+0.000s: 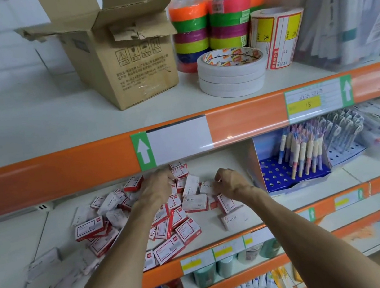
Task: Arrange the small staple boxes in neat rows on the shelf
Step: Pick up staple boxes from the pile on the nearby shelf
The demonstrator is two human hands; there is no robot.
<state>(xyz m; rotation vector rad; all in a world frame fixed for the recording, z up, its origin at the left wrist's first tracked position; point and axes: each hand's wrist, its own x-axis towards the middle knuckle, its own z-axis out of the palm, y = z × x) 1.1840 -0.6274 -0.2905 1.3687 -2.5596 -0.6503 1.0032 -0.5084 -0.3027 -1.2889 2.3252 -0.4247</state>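
We reach both hands into staple boxes (170,217), heaped loose on shelf (224,223) around and beneath them. Left hand (157,186) curled over pile, grip unclear; right hand (231,183) pinches white box (207,188) to sort.

Two hands reach into the shelf (212,165): the left hand (157,186) and the right hand (231,183). The staple boxes (168,249) lie in one loose heap, roughly thirty or more, too jumbled for an exact count. On the shelf above stands one open cardboard box (126,64), two stacks of coloured tape rolls (190,24) of about six rolls each, one stack of four white tape rolls (231,75), and one roll of labels (276,35). One blue pen stand (293,174) sits at the right.
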